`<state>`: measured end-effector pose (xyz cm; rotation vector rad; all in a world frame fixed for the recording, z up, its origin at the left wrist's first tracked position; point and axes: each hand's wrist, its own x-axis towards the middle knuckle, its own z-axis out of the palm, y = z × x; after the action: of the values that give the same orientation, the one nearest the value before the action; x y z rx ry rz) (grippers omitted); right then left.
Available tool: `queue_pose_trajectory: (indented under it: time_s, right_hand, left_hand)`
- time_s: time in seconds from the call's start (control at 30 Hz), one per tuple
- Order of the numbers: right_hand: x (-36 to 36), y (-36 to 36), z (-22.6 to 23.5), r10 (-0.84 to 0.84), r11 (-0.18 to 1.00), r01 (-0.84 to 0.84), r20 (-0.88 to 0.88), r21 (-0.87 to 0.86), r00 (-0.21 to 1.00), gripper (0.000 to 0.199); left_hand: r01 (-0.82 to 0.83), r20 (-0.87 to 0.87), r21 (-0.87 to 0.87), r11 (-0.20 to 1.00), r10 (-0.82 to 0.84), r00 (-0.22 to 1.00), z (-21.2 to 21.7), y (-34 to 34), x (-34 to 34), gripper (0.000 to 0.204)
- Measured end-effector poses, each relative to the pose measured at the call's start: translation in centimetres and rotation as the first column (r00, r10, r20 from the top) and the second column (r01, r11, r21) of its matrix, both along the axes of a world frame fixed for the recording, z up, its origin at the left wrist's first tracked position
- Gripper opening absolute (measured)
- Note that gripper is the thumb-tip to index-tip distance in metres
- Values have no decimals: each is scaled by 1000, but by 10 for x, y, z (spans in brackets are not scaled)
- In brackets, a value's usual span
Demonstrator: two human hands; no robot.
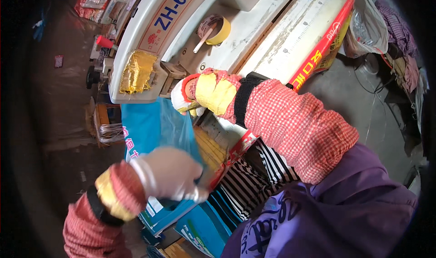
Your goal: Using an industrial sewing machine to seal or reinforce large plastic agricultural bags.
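Note:
A sewing machine (136, 53) with a white arm spans the upper left, a patch of gold tape on its head. My right hand (185, 94), in a white glove with red and yellow trim, is beside the machine head, its fingers curled and partly hidden. What they hold, if anything, does not show. A blue printed plastic bag (141, 121) hangs below the head. Over the bag's lower part is my left hand (170, 171), in a pale glove. Motion blurs its fingers, and its grip on the bag cannot be made out.
A tape roll (221, 32) with a white stick leaning in it lies on the machine bed. Blue bags (204, 226) are piled near my lap. A red strip (322, 44) runs along the table edge. At right are a plastic sack (365, 26) and loose cloth (397, 24).

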<state>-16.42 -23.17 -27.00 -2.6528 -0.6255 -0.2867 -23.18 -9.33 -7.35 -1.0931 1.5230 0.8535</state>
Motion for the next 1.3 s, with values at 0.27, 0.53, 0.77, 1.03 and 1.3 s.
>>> queue_pose_trajectory:
  time_s: [0.27, 0.53, 0.77, 1.03, 1.3]
  right_hand:
    - [107, 57, -81, -944, -273, 214, 304, -938, 130, 12]
    - [55, 19, 48, -214, 872, 469, -972, -143, 102, 29]
    - [-56, 175, 12, -190, 915, -1, -433, -404, 881, 38]
    - [-129, 116, 57, -572, 517, 418, -62, 747, 818, 33]
    - [-41, 112, 28, -639, 672, 720, -627, -174, 445, 40]
  left_hand:
    - [-166, 378, 221, 961, 73, 923, 31, -3, -17, 61]
    - [71, 104, 293, 954, -106, 989, 22, 77, -46, 27]
    - [171, -259, -54, 984, -179, 949, -24, 81, -63, 16]
    - [97, -216, -239, 966, -150, 965, -23, 97, -45, 14]
    - [150, -345, -395, 907, -297, 890, -31, 112, -45, 11]
